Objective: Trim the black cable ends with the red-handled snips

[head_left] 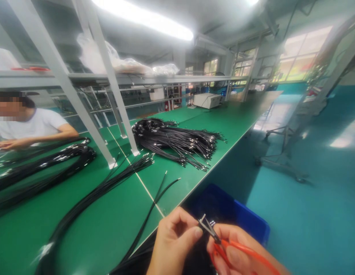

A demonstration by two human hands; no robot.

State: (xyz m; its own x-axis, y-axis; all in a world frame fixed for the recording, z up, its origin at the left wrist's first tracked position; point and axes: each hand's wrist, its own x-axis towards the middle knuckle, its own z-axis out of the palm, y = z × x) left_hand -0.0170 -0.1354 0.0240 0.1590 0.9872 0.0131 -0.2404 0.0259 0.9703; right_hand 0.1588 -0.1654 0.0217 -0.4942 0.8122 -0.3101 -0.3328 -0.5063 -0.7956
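Note:
Thumb and forefinger of my left hand (177, 240) are pinched together on what looks like the end of a thin black cable, mostly hidden by the fingers. My right hand (237, 248) is wrapped around pliers (217, 242) with orange-red handles. Their narrow metal jaws sit right at my left fingertips, slightly apart. A small shiny metal piece shows beside the jaws. Below and behind both hands is a blue bin (252, 221). Two loose black cables (154, 202) with metal tips lie on the green table (177, 194) to the left.
A large heap of black cables (177, 141) lies farther up the table, beside a bundle (94, 194). White shelf posts (120, 88) rise from the tabletop. At the left, a person in a white shirt (36, 122) sits behind coiled cables (45, 168). A wheeled metal rack (283, 152) stands right.

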